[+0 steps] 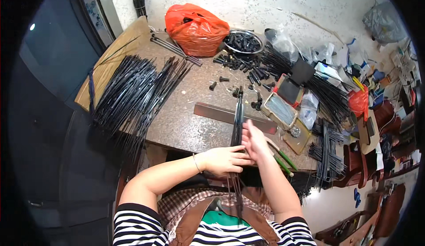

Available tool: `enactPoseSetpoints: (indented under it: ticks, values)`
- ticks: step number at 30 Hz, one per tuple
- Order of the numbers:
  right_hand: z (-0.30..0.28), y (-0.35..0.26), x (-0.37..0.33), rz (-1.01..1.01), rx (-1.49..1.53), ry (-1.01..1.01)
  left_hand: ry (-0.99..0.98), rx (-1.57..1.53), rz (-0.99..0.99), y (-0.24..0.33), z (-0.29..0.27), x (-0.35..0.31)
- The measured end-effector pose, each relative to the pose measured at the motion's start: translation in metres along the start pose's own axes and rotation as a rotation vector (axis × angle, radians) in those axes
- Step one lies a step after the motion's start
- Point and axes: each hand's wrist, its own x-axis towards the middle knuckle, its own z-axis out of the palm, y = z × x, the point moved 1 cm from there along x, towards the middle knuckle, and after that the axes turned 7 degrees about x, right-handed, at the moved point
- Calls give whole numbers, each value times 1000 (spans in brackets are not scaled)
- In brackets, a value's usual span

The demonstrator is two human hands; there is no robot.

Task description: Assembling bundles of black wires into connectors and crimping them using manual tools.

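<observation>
A bundle of thin black metal rods [237,120], which look like umbrella ribs, runs upright in the picture from the tabletop over its near edge toward my lap. Reaching in from the left, my left hand [223,159] has its fingers closed across the lower part of the bundle. My right hand [255,142] lies along the right side of the rods, its fingers stretched out and palm facing them. Beneath the upper part of the bundle is a long metal bar [212,112] on the table. Small black plastic pieces [235,93] lie by the bundle's far end.
A large pile of black rods [128,86] covers the table's left side. At the back are a red plastic bag [195,31] and a metal bowl [243,50] of black pieces. To the right lie a clear box [280,109], green-handled pliers [285,159] and stacked rods [327,151].
</observation>
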Motion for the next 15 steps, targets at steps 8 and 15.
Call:
enactPoseSetpoints:
  ticks: [8,15]
  values:
    - [-16,-15,-4,-623,5,-25,131,-200,-158,4,-8,3]
    - [-12,6,-19,-277,15,71,133,-255,-181,4,-4,1]
